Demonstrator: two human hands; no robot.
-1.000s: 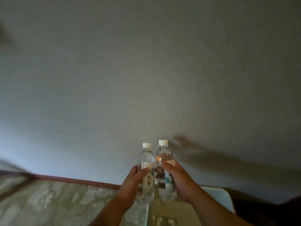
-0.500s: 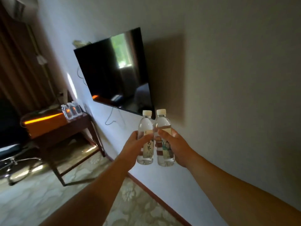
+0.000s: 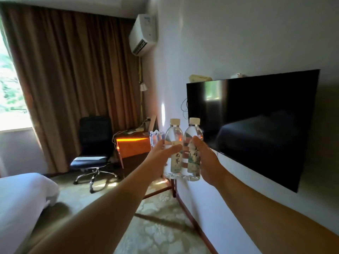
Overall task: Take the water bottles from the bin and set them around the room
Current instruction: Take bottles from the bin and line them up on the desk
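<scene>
I hold two clear water bottles with white caps upright at arm's length, side by side and touching. My left hand (image 3: 161,156) grips the left bottle (image 3: 174,142) around its label. My right hand (image 3: 205,160) grips the right bottle (image 3: 192,142) the same way. Behind them, several more water bottles (image 3: 156,137) stand on the far end of a wooden desk (image 3: 134,145) against the wall. No bin is in view.
A black TV (image 3: 256,121) hangs on the right wall. A black office chair (image 3: 93,143) stands before the desk and brown curtains (image 3: 73,70). A white bed corner (image 3: 20,195) is at lower left. Patterned carpet (image 3: 156,226) runs between bed and wall. An air conditioner (image 3: 143,33) is mounted high.
The view has swung left from a bare wall to the desk end of the room. Both hands have kept their bottles and risen with arms stretched forward.
</scene>
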